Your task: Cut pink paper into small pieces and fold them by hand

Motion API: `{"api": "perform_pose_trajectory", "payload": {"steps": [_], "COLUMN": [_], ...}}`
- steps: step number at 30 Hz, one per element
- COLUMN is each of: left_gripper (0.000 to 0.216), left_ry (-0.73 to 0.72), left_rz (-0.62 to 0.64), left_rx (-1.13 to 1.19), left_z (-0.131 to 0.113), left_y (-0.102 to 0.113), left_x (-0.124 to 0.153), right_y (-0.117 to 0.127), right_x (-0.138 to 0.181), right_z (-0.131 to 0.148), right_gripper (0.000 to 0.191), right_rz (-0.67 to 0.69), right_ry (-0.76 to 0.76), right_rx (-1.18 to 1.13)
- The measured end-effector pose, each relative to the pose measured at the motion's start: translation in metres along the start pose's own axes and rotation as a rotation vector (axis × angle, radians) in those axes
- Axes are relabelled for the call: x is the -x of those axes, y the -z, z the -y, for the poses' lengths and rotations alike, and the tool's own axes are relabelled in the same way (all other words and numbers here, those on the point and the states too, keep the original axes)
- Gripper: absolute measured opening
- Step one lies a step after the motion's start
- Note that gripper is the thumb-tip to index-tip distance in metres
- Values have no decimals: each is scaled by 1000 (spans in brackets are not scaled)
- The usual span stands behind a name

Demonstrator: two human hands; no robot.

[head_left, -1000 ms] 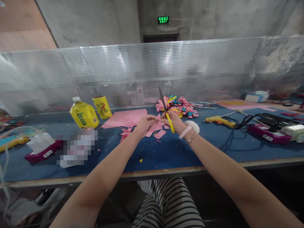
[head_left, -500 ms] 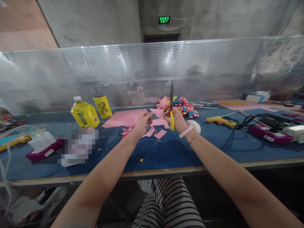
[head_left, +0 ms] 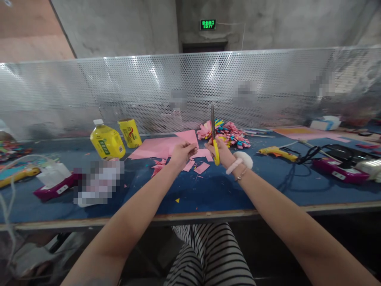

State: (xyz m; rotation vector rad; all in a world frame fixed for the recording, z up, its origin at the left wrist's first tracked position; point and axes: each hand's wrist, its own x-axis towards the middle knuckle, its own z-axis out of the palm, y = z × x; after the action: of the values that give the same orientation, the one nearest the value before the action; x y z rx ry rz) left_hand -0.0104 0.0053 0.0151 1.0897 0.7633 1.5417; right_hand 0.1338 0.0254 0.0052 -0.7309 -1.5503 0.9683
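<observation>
My left hand [head_left: 182, 154] is closed in a pinch at the corner of a pink paper piece [head_left: 189, 137], which rises behind the fingertips. Close by on the right, my right hand [head_left: 222, 151] grips yellow-handled scissors [head_left: 213, 123], blades pointing up and apparently together. A fluffy white band circles that wrist. Under and beside the hands lie pink paper sheets [head_left: 149, 148] and small cut pink pieces [head_left: 202, 168]. Folded pink paper bits [head_left: 158, 167] rest near the left forearm. Behind the scissors sits a pile of pink, blue and yellow paper pompoms [head_left: 233, 133].
A bottle of yellow liquid [head_left: 104, 141] and a yellow canister [head_left: 130, 133] stand at left. Yellow glue guns lie at right [head_left: 276, 153] and far left, with cables and purple-based devices [head_left: 339, 171]. A perforated metal screen [head_left: 143, 91] closes the table's back.
My left hand has moved slightly right, and the pink paper has swung from between the hands to behind the left fingers. The scissors have shifted a little left in my right hand.
</observation>
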Motion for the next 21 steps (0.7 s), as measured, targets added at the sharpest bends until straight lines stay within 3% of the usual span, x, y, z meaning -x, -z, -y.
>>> {"api": "perform_pose_trajectory", "payload": {"steps": [8, 21], "left_gripper": [21, 24], "left_ry": [-171, -321], "left_rz": [-85, -65], "left_rx": [71, -205], "left_z": [-5, -1], "left_y": [1, 9], "left_x": [-4, -8], "right_y": [-5, -15], "right_x": [16, 22], "right_z": [5, 11], "right_gripper": [39, 40], "right_rz": [392, 474], "right_ry": [-302, -382], "right_rx": [16, -27]}}
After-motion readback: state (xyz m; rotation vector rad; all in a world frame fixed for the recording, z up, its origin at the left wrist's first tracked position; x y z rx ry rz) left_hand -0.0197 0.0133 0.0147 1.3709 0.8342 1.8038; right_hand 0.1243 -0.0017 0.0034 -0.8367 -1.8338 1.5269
